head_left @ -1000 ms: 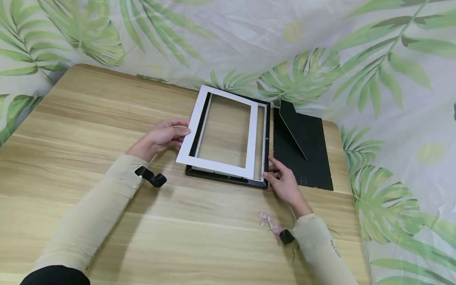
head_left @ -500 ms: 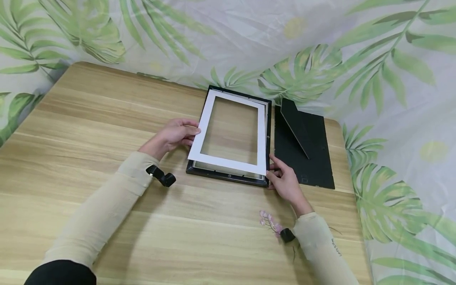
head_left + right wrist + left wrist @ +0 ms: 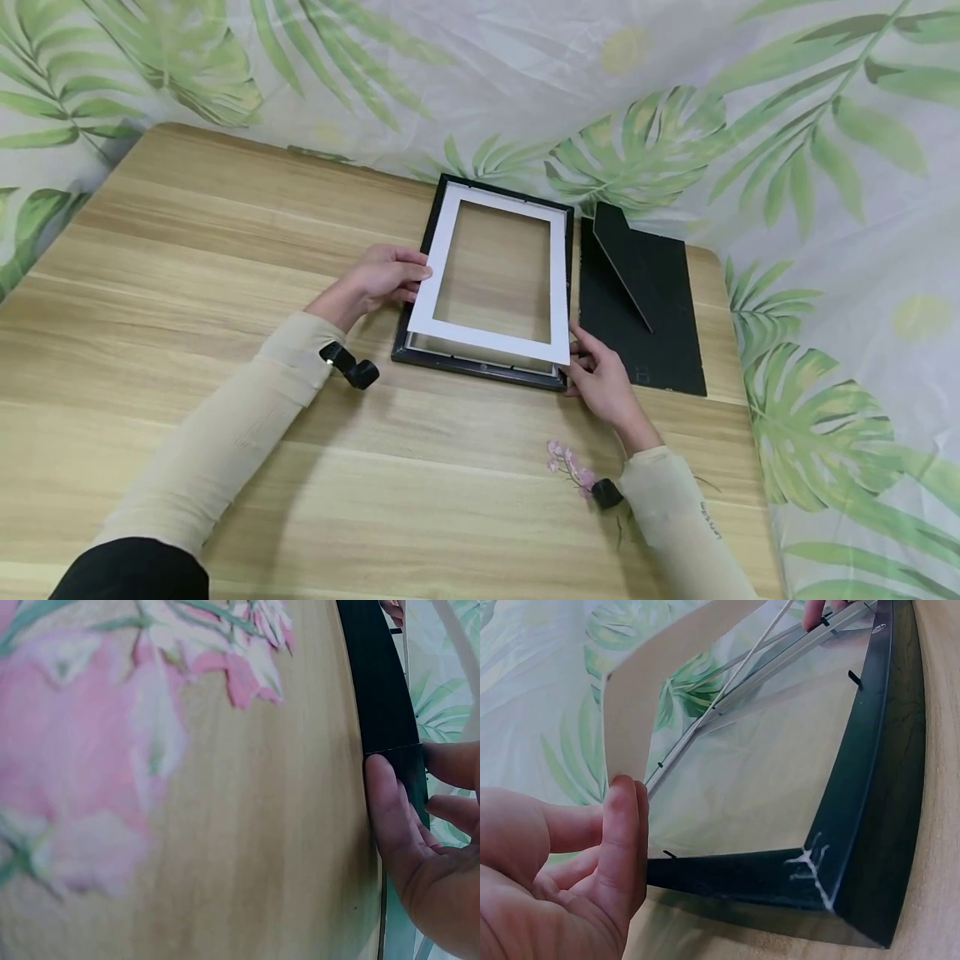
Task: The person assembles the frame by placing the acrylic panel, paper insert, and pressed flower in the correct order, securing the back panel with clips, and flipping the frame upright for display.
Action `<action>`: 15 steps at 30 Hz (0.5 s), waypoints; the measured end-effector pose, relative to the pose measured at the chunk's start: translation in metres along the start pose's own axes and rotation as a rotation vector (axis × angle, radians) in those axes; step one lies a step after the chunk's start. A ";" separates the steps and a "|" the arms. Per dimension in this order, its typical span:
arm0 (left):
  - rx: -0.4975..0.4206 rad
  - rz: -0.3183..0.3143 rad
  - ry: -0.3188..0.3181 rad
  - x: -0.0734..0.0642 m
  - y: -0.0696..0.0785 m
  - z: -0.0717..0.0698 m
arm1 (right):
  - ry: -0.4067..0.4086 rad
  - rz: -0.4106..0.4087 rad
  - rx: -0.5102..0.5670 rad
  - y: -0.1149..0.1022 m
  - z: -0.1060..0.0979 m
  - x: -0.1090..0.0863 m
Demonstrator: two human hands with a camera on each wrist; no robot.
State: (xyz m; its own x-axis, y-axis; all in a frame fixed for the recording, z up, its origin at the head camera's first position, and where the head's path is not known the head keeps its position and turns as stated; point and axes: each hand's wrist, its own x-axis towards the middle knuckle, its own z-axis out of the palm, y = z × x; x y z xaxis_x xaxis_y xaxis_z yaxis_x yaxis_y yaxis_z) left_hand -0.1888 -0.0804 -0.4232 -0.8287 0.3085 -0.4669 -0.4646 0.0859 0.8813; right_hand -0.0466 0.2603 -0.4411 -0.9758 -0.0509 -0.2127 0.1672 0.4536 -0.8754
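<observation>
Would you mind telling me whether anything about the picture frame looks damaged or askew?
The black rectangular picture frame has a whitish crack at its near mitred corner joint. The white card mat lies slightly skewed, not seated, gripped by the left hand.

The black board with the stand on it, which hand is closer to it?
The right hand. It sits at the picture frame's near right corner, just beside the black backing board. The left hand holds the white mat on the frame's far side.

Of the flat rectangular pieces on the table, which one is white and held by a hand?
The white mat board, pinched at its left edge by the left hand. The black frame beneath and the backing board beside it are black.
</observation>
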 end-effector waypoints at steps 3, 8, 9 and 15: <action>0.019 -0.001 0.009 0.000 0.002 0.003 | 0.001 -0.004 0.002 -0.001 0.000 -0.001; 0.028 -0.001 0.024 0.000 0.004 0.006 | -0.006 0.008 0.009 -0.001 0.000 -0.001; 0.030 -0.002 0.028 0.000 0.004 0.006 | -0.006 0.011 0.011 -0.001 0.000 -0.001; 0.070 0.005 0.050 0.002 0.003 0.007 | -0.003 0.012 -0.011 0.000 -0.001 0.001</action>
State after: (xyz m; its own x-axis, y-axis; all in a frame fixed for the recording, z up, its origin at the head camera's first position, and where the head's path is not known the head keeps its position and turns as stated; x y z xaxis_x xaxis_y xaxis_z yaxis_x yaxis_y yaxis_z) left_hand -0.1893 -0.0734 -0.4211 -0.8463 0.2614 -0.4642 -0.4391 0.1511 0.8857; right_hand -0.0473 0.2610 -0.4412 -0.9733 -0.0477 -0.2243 0.1773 0.4641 -0.8678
